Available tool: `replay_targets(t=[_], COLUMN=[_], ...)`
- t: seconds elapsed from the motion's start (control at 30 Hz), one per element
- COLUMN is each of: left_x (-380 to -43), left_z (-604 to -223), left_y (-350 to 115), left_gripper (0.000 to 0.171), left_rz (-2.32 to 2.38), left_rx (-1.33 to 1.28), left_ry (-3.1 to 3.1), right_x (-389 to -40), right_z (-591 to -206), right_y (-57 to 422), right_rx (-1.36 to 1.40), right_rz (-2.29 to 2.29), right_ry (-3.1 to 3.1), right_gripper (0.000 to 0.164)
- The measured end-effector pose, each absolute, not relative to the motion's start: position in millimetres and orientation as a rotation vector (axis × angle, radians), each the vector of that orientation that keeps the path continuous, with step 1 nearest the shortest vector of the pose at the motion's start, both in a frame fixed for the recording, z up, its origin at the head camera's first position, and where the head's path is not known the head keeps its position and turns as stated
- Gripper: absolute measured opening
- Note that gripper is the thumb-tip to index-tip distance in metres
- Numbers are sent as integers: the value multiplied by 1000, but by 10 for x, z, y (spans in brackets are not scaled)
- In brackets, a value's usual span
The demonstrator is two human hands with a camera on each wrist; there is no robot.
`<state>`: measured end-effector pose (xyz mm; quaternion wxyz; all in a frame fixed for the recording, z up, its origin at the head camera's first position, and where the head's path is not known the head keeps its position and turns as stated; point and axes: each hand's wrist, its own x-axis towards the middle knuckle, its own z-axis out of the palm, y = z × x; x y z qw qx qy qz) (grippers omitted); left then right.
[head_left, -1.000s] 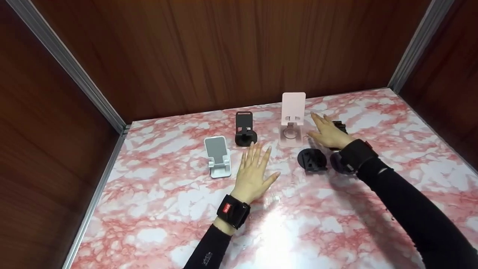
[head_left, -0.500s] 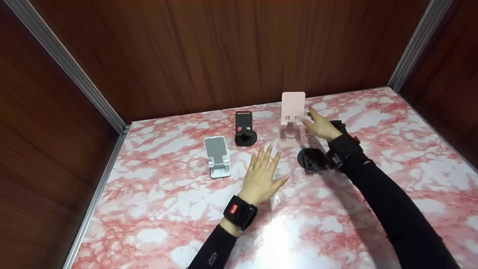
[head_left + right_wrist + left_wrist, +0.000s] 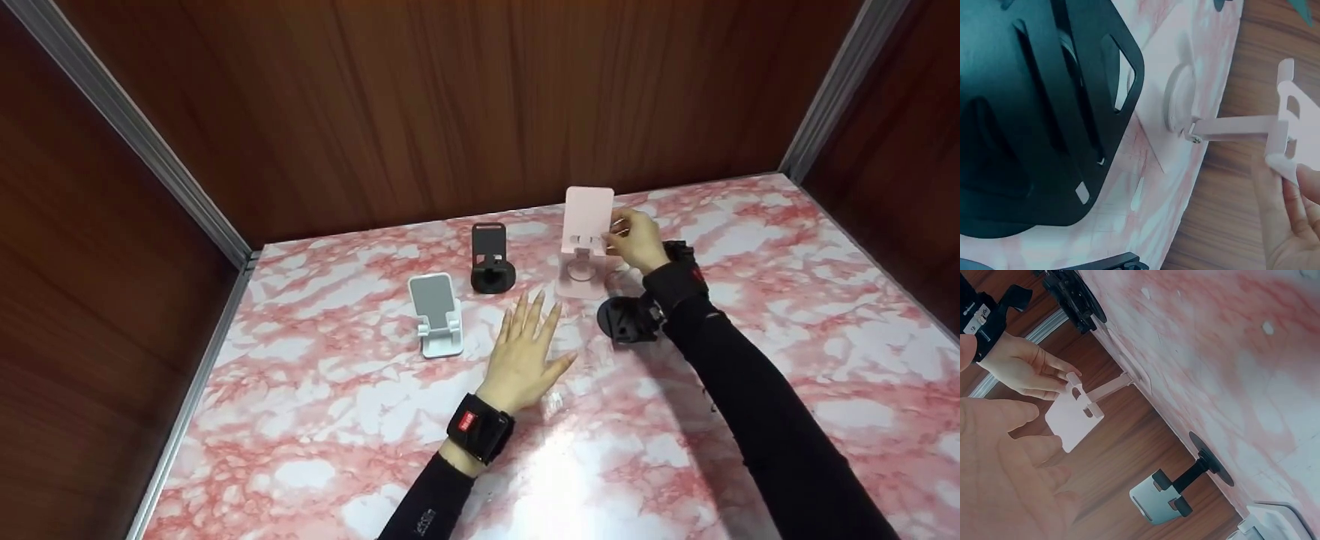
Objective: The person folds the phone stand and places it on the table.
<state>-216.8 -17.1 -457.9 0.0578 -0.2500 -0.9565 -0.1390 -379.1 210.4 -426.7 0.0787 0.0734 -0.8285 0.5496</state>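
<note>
A pink phone stand stands upright near the back of the table, on a flat square base with a round hinge. My right hand pinches the right edge of its upright plate between thumb and fingers. The right wrist view shows the fingertips at the lower corner of the pink plate, beside its lip. My left hand is spread palm down over the table, fingers straight, holding nothing. Nearest its fingertips is a black phone stand with a round base.
A white phone stand with a grey pad stands left of my left hand. Below my right wrist lies a black stand with a round base; more black pieces are partly hidden by the wrist. Wood-grain panels wall the marbled table.
My right hand has moved left and taken hold of the pink stand's plate, which now tilts slightly. My left hand has shifted a little right, still spread.
</note>
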Motion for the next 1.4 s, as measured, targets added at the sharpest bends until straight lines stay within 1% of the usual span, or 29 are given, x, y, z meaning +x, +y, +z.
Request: replay_targets(t=[0.1,0.37,0.57,0.7,1.0,1.13,1.4], left_x=[-2164,-2148,-2167,-2185,-2288,-2343,-2490], left_z=[-4577,-4527,-4495,-4483,-4459,-4479,-4525], left_y=[-181,-228,-297,-357,-467,-486,-470], left_gripper=[71,71,71,71,71,67,56], left_rz=[-441,-524,-571,-664,-1239,-1469,-1995], left_rx=[-748,-749,-735,-715,-658,-591,-453], left_ry=[-2909,-2919,-2916,-2902,-2779,-2749,-2506], right_x=[-3797,-3726,-3670,-3597,-3328,-3216,-3059], right_z=[-4267,-4252,-4167,-4054,-3791,-3757,-3753], right_y=[2095,2045,2048,2066,2063,2042,1969], right_rx=[221,208,297,398,647,734,801], right_rz=[1703,2003,1951,1899,1985,1993,2054], right_ry=[-2471,-2332,-2289,-2272,-2241,-2260,-2296], right_gripper=[15,22,18,19,16,17,17])
